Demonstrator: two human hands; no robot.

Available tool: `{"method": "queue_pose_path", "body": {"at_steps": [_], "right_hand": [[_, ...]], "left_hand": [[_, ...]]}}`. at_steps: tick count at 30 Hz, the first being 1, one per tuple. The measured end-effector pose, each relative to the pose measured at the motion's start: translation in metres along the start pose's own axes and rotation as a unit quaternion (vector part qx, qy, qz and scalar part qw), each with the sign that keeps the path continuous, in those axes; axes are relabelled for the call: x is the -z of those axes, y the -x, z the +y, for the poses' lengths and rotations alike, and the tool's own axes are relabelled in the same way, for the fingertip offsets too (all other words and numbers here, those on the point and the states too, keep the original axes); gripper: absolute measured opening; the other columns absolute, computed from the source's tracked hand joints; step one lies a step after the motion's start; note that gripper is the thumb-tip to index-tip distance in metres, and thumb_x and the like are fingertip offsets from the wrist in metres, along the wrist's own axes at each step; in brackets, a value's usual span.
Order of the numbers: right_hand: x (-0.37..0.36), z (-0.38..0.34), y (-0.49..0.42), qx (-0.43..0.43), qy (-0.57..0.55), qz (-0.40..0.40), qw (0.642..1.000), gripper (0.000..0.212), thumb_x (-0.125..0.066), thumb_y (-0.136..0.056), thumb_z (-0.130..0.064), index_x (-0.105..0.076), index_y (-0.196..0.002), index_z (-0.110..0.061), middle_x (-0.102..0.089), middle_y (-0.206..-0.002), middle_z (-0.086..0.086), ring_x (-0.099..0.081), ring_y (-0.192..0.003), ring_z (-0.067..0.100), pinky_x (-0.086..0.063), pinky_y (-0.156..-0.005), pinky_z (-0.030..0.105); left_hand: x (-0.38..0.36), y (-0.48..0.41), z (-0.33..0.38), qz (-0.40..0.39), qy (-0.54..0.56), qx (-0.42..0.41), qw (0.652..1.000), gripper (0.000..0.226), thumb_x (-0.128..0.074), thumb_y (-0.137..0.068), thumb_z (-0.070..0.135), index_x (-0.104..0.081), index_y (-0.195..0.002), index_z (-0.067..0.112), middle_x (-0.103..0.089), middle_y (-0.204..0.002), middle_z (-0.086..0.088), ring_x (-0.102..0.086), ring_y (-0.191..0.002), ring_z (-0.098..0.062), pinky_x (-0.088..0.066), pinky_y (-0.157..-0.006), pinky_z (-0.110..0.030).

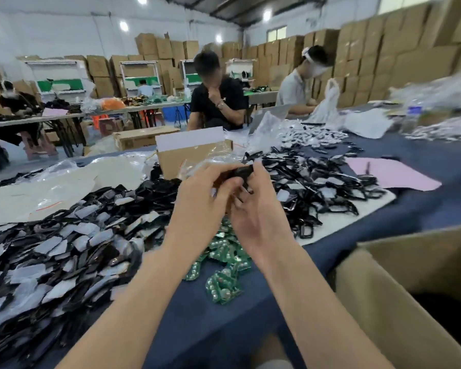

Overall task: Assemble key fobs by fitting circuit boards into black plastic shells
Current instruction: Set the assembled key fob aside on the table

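Both hands are raised together above the bench [415, 209], which is covered with a dark blue cloth. The left hand [197, 206] and the right hand [258, 209] meet around one small black plastic key fob shell [241, 172]. The fingers of the left hand are curled closed on the left part of the shell, and the thumb and fingers [258, 166] of the right hand pinch its right end. The picture is blurred here, so I cannot tell if a circuit board is already inside the shell.

Directly under the hands lies a small heap of green circuit boards with round silver buttons [224, 272], on the blue cloth. To the left of it spreads a big pile of black shell parts with grey-white protective film [64, 251]. To the right, on a white sheet, lies another pile of black plastic frames [317, 187], more open and thin in shape. Behind the hands stands a brown cardboard box with a white flap [192, 153], partly covered by clear plastic bags. A flat pink paper sheet [389, 173] lies at the right, well apart from the hands. A large open brown carton [410, 288] fills the lower right corner. On the far side of the bench sit two other persons.
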State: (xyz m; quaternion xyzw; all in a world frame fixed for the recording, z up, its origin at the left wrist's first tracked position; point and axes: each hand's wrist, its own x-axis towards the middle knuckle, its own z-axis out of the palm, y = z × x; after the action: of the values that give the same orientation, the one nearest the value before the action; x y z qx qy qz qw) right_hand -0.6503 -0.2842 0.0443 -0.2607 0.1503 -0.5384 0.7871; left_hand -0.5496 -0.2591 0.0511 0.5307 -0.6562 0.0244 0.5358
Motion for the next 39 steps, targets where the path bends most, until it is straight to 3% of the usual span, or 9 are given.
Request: {"method": "queue_pose_path", "body": {"at_steps": [9, 13, 16, 19, 23, 25, 30, 34, 39], "right_hand": [[0.106, -0.134, 0.072, 0.183, -0.101, 0.248, 0.946, 0.043, -0.037, -0.106, -0.047, -0.066, -0.098, -0.016, -0.071, -0.072, 0.002, -0.065, -0.065, 0.014, -0.049, -0.058, 0.024], [0.14, -0.147, 0.092, 0.241, -0.165, 0.277, 0.915, 0.047, -0.039, -0.106, -0.044, -0.064, -0.129, -0.012, -0.071, -0.121, 0.012, -0.061, -0.122, 0.028, -0.041, -0.113, 0.036], [0.145, -0.142, 0.085, 0.258, -0.164, 0.259, 0.916, 0.04, -0.037, -0.108, -0.04, -0.065, -0.119, -0.014, -0.068, -0.112, 0.007, -0.059, -0.117, 0.023, -0.038, -0.109, 0.029], [0.123, -0.128, 0.063, 0.241, -0.135, 0.239, 0.931, 0.037, -0.031, -0.111, -0.031, -0.063, -0.1, -0.016, -0.061, -0.09, 0.006, -0.054, -0.105, 0.018, -0.037, -0.108, 0.03], [0.072, -0.068, 0.018, 0.172, 0.038, 0.207, 0.962, 0.04, -0.029, -0.111, -0.027, -0.051, -0.14, -0.011, -0.062, -0.112, -0.002, -0.057, -0.113, 0.016, -0.047, -0.09, 0.021], [0.054, -0.026, 0.001, 0.107, 0.122, 0.158, 0.974, 0.034, -0.033, -0.111, -0.032, -0.058, -0.133, -0.026, -0.072, -0.103, -0.012, -0.066, -0.097, 0.002, -0.053, -0.08, 0.017], [0.009, 0.062, -0.036, 0.041, 0.269, 0.096, 0.958, 0.028, -0.046, -0.106, -0.036, -0.061, -0.127, -0.028, -0.067, -0.113, -0.006, -0.063, -0.105, 0.007, -0.05, -0.096, 0.034], [-0.021, 0.119, -0.057, -0.008, 0.289, 0.054, 0.956, 0.027, -0.048, -0.106, -0.03, -0.054, -0.131, -0.035, -0.06, -0.123, -0.006, -0.058, -0.109, 0.01, -0.048, -0.089, 0.031], [-0.036, 0.147, -0.082, -0.02, 0.282, 0.064, 0.957, 0.024, -0.048, -0.106, -0.023, -0.056, -0.127, -0.032, -0.055, -0.081, -0.008, -0.053, -0.071, 0.007, -0.053, -0.078, 0.032]], "left_hand": [[-0.181, -0.007, 0.13, -0.186, 0.145, -0.013, 0.972, 0.019, -0.066, -0.096, 0.026, -0.073, -0.112, 0.018, -0.07, -0.089, 0.014, -0.062, -0.074, 0.003, -0.044, -0.073, -0.01], [-0.234, 0.01, 0.164, -0.28, 0.156, -0.001, 0.947, 0.026, -0.065, -0.097, 0.032, -0.073, -0.116, 0.018, -0.075, -0.108, 0.001, -0.065, -0.096, -0.011, -0.043, -0.081, -0.018], [-0.24, 0.016, 0.165, -0.308, 0.15, -0.015, 0.939, 0.023, -0.061, -0.099, 0.031, -0.073, -0.113, 0.018, -0.076, -0.099, 0.0, -0.063, -0.086, -0.007, -0.04, -0.077, -0.017], [-0.217, 0.009, 0.141, -0.28, 0.136, -0.015, 0.95, 0.022, -0.054, -0.103, 0.027, -0.072, -0.11, 0.016, -0.075, -0.097, -0.001, -0.064, -0.086, -0.01, -0.044, -0.077, -0.023], [-0.149, -0.012, 0.075, -0.189, 0.086, 0.016, 0.978, 0.023, -0.052, -0.105, 0.026, -0.072, -0.114, 0.017, -0.073, -0.096, 0.011, -0.063, -0.082, 0.001, -0.048, -0.076, -0.014], [-0.102, -0.016, 0.034, -0.153, 0.054, 0.056, 0.985, 0.026, -0.051, -0.105, 0.029, -0.07, -0.12, 0.021, -0.067, -0.095, 0.024, -0.062, -0.08, 0.011, -0.044, -0.073, -0.002], [0.023, 0.016, -0.065, -0.098, -0.076, 0.142, 0.982, 0.021, -0.052, -0.104, 0.031, -0.066, -0.119, 0.027, -0.066, -0.087, 0.023, -0.061, -0.08, 0.012, -0.044, -0.065, -0.008], [0.087, 0.058, -0.112, -0.138, -0.163, 0.216, 0.953, 0.025, -0.055, -0.102, 0.034, -0.064, -0.123, 0.023, -0.068, -0.092, 0.015, -0.061, -0.076, 0.004, -0.047, -0.071, -0.015], [0.092, 0.09, -0.139, -0.313, -0.342, 0.122, 0.877, 0.065, -0.042, -0.094, 0.07, -0.035, -0.147, 0.034, -0.044, -0.137, 0.009, -0.037, -0.128, -0.015, -0.034, -0.106, -0.034]]}}
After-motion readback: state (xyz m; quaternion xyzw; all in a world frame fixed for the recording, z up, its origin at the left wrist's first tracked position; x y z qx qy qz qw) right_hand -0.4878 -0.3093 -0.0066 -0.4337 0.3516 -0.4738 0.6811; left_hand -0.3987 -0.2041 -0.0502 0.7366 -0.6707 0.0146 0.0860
